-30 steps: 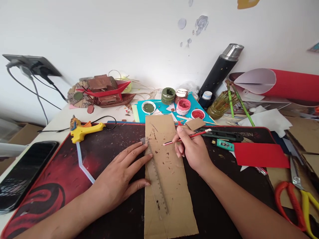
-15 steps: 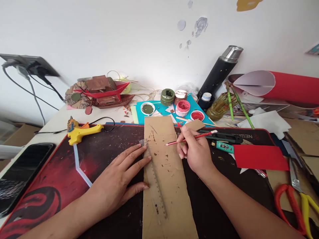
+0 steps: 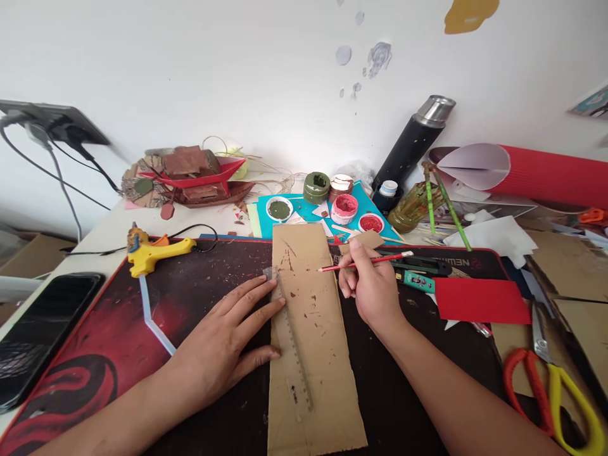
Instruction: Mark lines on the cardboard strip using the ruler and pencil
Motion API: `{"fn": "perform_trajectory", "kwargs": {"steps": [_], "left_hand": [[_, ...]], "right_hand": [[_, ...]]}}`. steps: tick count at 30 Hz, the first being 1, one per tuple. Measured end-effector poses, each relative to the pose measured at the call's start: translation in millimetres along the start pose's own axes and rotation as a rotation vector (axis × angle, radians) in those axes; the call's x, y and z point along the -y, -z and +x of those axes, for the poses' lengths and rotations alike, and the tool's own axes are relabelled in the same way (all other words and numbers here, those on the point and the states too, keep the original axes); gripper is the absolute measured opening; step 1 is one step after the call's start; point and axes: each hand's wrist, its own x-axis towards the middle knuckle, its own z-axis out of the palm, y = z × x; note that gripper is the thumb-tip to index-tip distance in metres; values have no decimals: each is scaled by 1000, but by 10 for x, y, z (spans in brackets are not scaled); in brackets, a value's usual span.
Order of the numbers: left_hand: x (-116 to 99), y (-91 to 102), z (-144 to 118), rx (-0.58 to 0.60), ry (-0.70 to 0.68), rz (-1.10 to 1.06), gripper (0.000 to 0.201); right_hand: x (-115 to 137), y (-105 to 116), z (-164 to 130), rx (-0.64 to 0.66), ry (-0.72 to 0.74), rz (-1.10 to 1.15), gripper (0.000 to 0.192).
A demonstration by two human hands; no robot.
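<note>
Head view is showing both forearms reaching in from below. Her left hand (image 3: 228, 339) is lying flat, fingers spread, pressing a clear ruler (image 3: 289, 342) against a long cardboard strip (image 3: 311, 329) on the dark desk mat (image 3: 190, 297). Her right hand (image 3: 373, 288) is curling around a red pencil (image 3: 363, 261), pinching it between thumb and fingers, its tip hovering just above the strip's upper half, right of the ruler.

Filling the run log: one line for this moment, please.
left hand: pressing ruler on cardboard strip | right hand: grip on red pencil
</note>
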Motion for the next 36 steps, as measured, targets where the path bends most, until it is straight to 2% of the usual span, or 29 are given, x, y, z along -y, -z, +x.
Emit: {"fn": "perform_trajectory", "kwargs": {"steps": [12, 20, 27, 31, 36], "left_hand": [[-4, 7, 21, -5, 16, -64, 61], [36, 34, -4, 0, -3, -85, 57], [36, 22, -34, 7, 6, -75, 57], [29, 40, -26, 18, -7, -58, 57], [46, 110, 26, 27, -57, -7, 56]], "right_hand": [[23, -196, -207, 76, -139, 56, 64], [27, -306, -323, 51, -213, 101, 67], [27, -308, -328, 50, -261, 150, 66], [42, -241, -256, 32, -219, 142, 63], [55, -52, -58, -77, -36, 83, 59]]}}
